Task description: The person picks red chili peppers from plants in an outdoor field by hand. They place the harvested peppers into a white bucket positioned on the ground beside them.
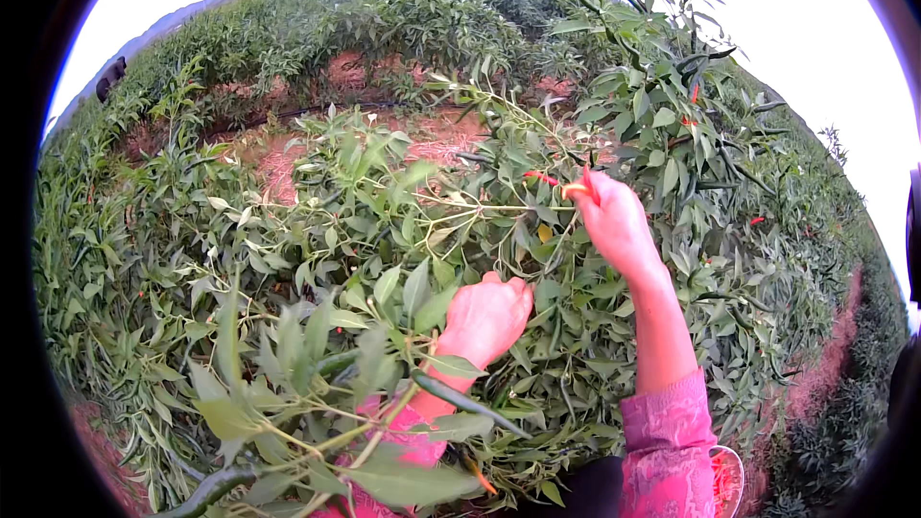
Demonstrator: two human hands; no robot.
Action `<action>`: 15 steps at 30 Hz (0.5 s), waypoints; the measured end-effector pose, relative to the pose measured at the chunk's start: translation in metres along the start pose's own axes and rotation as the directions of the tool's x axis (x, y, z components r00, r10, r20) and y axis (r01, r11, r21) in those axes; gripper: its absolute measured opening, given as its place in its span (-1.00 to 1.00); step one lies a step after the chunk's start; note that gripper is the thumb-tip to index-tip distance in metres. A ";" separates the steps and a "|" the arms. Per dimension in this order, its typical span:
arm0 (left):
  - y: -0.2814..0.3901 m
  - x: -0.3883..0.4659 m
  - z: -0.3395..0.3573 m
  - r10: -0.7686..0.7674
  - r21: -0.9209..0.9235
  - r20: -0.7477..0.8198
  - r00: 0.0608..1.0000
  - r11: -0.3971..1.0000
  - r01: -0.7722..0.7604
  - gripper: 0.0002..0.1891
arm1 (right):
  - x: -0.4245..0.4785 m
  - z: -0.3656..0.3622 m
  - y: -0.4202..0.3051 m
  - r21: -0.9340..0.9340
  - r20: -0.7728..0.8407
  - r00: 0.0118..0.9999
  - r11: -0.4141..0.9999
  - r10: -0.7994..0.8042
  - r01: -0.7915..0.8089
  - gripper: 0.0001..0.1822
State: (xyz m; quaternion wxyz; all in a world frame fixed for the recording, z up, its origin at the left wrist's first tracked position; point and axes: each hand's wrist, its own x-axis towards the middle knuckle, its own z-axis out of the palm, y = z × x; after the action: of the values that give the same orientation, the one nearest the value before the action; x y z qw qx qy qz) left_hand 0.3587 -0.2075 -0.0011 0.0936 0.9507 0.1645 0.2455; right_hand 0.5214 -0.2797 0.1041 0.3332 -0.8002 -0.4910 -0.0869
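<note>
Red chilli peppers are pinched in the fingers of my right hand, raised over the leafy chilli plants. Another red chilli lies just left of those fingers. Lower and to the left, my left hand reaches in among the stems and leaves, its fingertips partly hidden, so what it touches cannot be seen. A dark green chilli hangs across my left forearm. Below it, an orange chilli points downward. At the bottom right, beside my right sleeve, is a container of red chillies.
A leafy branch stands close in the lower left. Tall pepper stems with green pods rise at the right. Reddish soil with dry straw lies between rows, beside a thin dark hose. A dark figure or object is far left.
</note>
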 end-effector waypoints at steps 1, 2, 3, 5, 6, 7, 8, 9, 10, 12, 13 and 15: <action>0.003 0.001 -0.001 0.053 -0.024 0.008 0.999 0.998 -0.053 -0.74 | 0.011 -0.001 -0.001 -0.079 0.017 1.000 0.997 0.016 -0.015 -0.82; 0.008 -0.002 -0.004 0.115 0.061 -0.011 0.993 0.992 -0.114 -0.74 | 0.023 0.004 0.000 -0.167 0.047 0.998 0.985 0.042 -0.033 -0.82; 0.010 -0.002 -0.007 0.120 0.022 0.014 0.993 0.992 -0.120 -0.74 | 0.035 0.013 0.005 -0.255 0.066 0.996 0.966 0.068 -0.049 -0.82; 0.015 -0.004 -0.009 0.132 -0.061 0.064 0.989 0.990 -0.128 -0.74 | 0.053 0.027 0.016 -0.362 0.114 0.985 0.929 0.131 -0.081 -0.82; 0.019 -0.005 -0.012 0.123 0.005 0.083 0.989 0.992 -0.124 -0.80 | 0.059 0.033 0.019 -0.383 0.147 0.975 0.919 0.167 -0.100 -0.82; 0.018 -0.005 -0.007 0.134 0.015 0.081 0.988 0.991 -0.135 -0.82 | 0.064 0.037 0.021 -0.403 0.179 0.963 0.908 0.203 -0.116 -0.82; 0.016 -0.006 0.000 0.144 0.026 0.078 0.986 0.989 -0.147 -0.84 | 0.060 0.039 0.026 -0.416 0.106 0.988 0.907 0.115 -0.061 -0.81; 0.013 -0.007 0.002 0.146 0.046 0.080 0.986 0.988 -0.149 -0.86 | 0.062 0.044 0.027 -0.409 0.045 0.991 0.907 0.128 -0.098 -0.82; 0.012 -0.006 0.003 0.072 0.013 0.096 0.993 0.997 -0.074 -0.90 | 0.065 0.051 0.031 -0.399 -0.017 0.990 0.907 0.140 -0.135 -0.82; 0.010 -0.005 0.002 0.040 0.039 0.115 0.993 0.998 -0.045 -0.90 | 0.070 0.056 0.046 -0.410 -0.049 0.982 0.893 0.183 -0.187 -0.81; 0.013 -0.004 0.000 0.036 0.038 0.120 0.992 0.998 -0.041 -0.90 | 0.073 0.054 0.061 -0.347 0.013 0.979 0.919 0.202 -0.185 -0.78; 0.018 -0.005 -0.007 0.031 0.026 0.130 0.991 0.999 -0.035 -0.90 | 0.084 0.059 0.083 -0.110 0.169 0.959 0.971 0.228 -0.212 -0.76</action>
State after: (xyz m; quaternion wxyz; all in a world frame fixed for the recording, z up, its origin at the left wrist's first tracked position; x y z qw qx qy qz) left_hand 0.3557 -0.2257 0.0077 0.0864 0.9685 0.1459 0.1826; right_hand 0.6223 -0.2066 0.0612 0.2583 -0.8687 -0.4226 0.0016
